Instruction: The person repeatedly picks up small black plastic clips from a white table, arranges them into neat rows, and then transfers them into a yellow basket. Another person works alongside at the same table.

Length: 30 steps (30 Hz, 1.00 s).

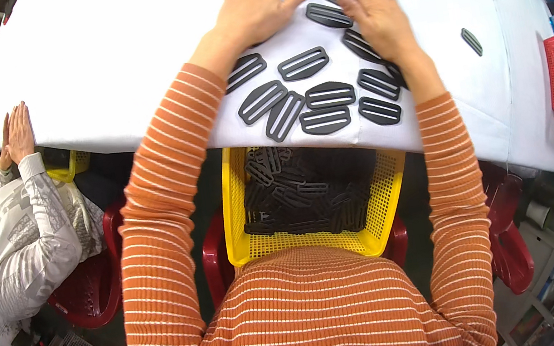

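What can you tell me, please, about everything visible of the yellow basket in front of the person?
The yellow basket is open-topped, broadly rectangular with rounded corners, and looks like plastic; its walls are pierced by many small holes. It holds a loose pile of black slotted pieces. It sits between the orange striped top, which its near side meets or nearly meets, and the white table, which seems to hide its far end. Neither the left hand nor the right hand touches it.

Worktop (93, 64) left: broad stretch lay open.
Right: was passable (a lone slide (471, 42) intruded).
Near edge: scattered slides (330, 94) obstructed; yellow basket (387, 184) stood below.
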Motion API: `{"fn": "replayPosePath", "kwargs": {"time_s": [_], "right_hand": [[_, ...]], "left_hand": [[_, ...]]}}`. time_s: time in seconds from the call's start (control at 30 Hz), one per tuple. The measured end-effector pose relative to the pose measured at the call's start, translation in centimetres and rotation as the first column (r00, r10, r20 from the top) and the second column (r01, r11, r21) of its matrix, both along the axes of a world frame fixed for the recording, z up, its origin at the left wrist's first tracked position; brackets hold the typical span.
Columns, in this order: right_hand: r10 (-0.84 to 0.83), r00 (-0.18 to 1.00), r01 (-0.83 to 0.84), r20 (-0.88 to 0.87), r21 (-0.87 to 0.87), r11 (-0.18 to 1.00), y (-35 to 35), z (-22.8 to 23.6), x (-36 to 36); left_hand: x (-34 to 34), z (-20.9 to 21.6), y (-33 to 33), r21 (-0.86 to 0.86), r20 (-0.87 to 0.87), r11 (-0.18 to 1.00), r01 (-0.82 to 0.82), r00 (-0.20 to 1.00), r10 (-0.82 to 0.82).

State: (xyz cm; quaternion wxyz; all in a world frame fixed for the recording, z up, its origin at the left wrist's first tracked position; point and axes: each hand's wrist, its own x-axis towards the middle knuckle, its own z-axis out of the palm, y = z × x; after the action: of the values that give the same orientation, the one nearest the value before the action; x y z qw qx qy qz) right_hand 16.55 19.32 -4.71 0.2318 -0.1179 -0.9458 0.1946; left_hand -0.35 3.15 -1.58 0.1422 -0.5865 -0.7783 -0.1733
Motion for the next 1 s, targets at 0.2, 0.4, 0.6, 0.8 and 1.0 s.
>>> {"fn": "replayPosePath", "kwargs": {"time_s": [0.2,0.4,0.6,0.8,1.0], "right_hand": [[-0.016,0.982,-0.066,-0.189,-0.418,0.906,-3.9,1.1,-0.1],[-0.185,0.94,-0.059,-0.287,-0.671,0.739,-10.0,2.1,3.1],[-0.163,0.928,-0.12,-0.334,-0.684,0.719,-15.4,3.1,9.6],[-0.103,0.957,-0.132,-0.27,-0.726,0.675,-17.5,5.7,12.7],[0.001,0.953,-0.134,-0.304,-0.418,0.899,-8.2,5.9,5.1]], "left_hand": [[6.3,0.0,0.8,0.124,0.388,0.983,-0.132,0.918,0.074],[12.5,-0.4,-2.1,0.359,0.477,0.876,-0.322,0.87,0.124],[17.7,2.0,-8.6,0.327,0.633,0.905,-0.271,0.774,0.003],[19.4,3.9,-11.8,0.32,0.71,0.915,-0.247,0.701,-0.059],[4.4,4.4,-7.8,0.368,0.439,0.887,-0.279,0.893,0.098]]}}
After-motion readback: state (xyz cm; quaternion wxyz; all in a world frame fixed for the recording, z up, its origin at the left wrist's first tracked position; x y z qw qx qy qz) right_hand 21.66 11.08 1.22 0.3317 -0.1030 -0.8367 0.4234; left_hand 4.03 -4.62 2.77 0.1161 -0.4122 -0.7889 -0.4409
